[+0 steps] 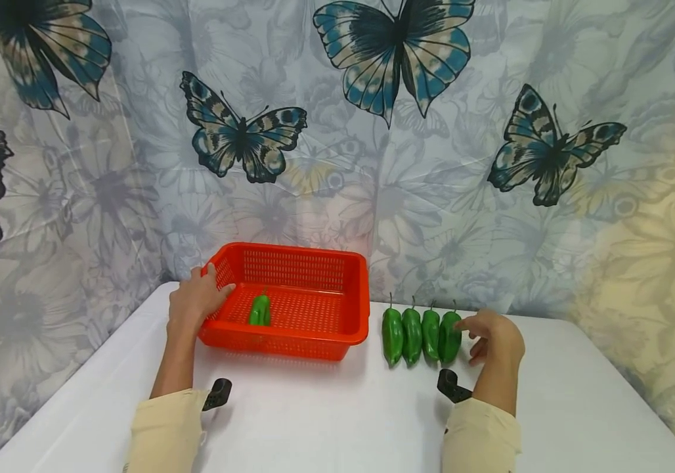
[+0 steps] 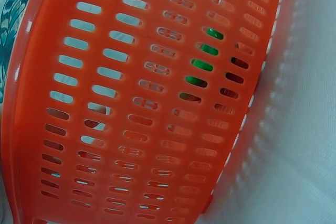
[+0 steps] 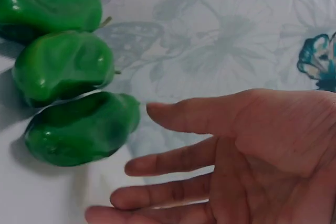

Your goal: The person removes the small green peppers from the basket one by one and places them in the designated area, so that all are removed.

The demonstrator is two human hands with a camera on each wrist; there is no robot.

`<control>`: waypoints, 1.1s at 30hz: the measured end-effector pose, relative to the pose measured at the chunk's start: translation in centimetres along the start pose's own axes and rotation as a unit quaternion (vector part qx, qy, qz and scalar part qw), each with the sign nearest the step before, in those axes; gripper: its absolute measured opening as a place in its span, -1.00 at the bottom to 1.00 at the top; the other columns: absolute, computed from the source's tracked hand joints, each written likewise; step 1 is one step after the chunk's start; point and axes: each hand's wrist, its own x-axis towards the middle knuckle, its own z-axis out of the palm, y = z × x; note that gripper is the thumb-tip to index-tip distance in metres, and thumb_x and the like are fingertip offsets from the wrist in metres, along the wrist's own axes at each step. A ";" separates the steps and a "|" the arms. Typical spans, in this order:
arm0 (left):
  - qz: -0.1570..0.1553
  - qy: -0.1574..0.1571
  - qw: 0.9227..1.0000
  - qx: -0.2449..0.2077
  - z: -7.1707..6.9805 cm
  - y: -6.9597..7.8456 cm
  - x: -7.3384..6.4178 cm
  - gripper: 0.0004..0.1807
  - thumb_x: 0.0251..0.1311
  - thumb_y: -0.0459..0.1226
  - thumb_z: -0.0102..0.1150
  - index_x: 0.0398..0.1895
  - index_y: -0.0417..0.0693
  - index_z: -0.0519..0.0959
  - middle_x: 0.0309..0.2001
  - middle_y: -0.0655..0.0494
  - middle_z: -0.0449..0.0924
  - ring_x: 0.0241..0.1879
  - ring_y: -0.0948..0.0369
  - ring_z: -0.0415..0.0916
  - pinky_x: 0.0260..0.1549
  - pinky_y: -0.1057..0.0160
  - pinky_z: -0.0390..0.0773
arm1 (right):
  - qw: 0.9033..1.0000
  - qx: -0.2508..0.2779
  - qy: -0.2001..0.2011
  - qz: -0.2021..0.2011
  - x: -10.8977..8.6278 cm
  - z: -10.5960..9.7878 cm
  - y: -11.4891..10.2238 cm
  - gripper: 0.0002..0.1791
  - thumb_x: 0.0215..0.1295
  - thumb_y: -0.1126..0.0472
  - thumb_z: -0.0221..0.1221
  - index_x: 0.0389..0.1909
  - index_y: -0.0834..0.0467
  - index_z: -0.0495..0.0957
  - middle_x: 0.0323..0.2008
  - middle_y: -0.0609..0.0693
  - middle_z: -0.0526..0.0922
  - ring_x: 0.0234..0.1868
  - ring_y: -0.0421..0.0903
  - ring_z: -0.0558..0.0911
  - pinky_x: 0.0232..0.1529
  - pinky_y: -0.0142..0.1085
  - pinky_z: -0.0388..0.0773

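Note:
My left hand (image 1: pixel 195 299) holds the left rim of a red plastic basket (image 1: pixel 314 349), its thumb toward the inside. A green pepper (image 1: pixel 261 309) stands out against the basket floor, near the front wall. In the left wrist view the slotted side of the basket (image 2: pixel 142 98) fills most of the picture, with green showing through. My right hand (image 1: pixel 498 338) is beside the rightmost green pepper (image 1: pixel 450 338) of a row. The right wrist view has its fingers extended and apart, thumb tip close to the stem end of that pepper (image 3: pixel 81 129), nothing held.
Several green peppers (image 1: pixel 412 335) lie side by side, stems to the back, right of the basket on a white table (image 1: pixel 326 420). A cloth backdrop (image 1: pixel 432 217) with butterflies hangs behind the table and along both sides.

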 end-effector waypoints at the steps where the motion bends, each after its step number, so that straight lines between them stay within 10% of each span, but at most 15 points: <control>1: 0.000 -0.001 1.000 0.002 -0.1 0.0 -0.1 -0.08 0.47 0.03 0.04 0.63 -0.38 -0.02 0.42 -0.58 0.19 0.20 -0.48 0.47 0.15 -0.42 0.58 | 1.000 -0.005 0.006 -0.003 -0.1 0.0 -0.2 -0.25 0.55 -0.01 -0.05 0.34 0.65 0.24 -0.06 0.50 0.70 -0.41 -0.04 0.81 -0.22 -0.28 0.78; 18: 0.009 0.012 1.000 0.013 -0.9 0.7 0.5 -0.08 0.48 0.04 0.02 0.64 -0.34 -0.02 0.44 -0.55 0.18 0.24 -0.50 0.42 0.20 -0.44 0.53 | 0.975 0.010 0.086 -0.203 -2.7 0.9 -6.4 -0.30 0.61 0.00 0.00 0.45 0.51 0.24 -0.27 0.19 0.68 -0.46 -0.24 0.70 -0.18 -0.31 0.71; 23: 0.000 0.004 1.000 0.015 -1.0 0.5 0.3 -0.08 0.48 0.04 0.03 0.64 -0.35 -0.02 0.44 -0.56 0.16 0.24 -0.50 0.42 0.20 -0.45 0.53 | 0.962 0.005 0.102 -0.254 -2.9 3.3 -9.7 -0.40 0.59 0.02 0.04 0.37 0.42 0.38 0.11 0.40 0.67 -0.13 0.03 0.80 0.07 -0.07 0.70; 33: -0.003 0.002 1.000 0.008 0.0 0.4 -0.1 -0.09 0.48 0.03 0.05 0.64 -0.34 -0.01 0.42 -0.55 0.22 0.21 -0.47 0.48 0.15 -0.42 0.58 | 0.934 -0.101 0.100 -0.327 -2.7 11.2 -16.6 -0.59 0.51 0.11 0.20 0.20 0.30 0.55 0.15 0.22 0.70 0.02 0.10 0.70 0.12 0.01 0.68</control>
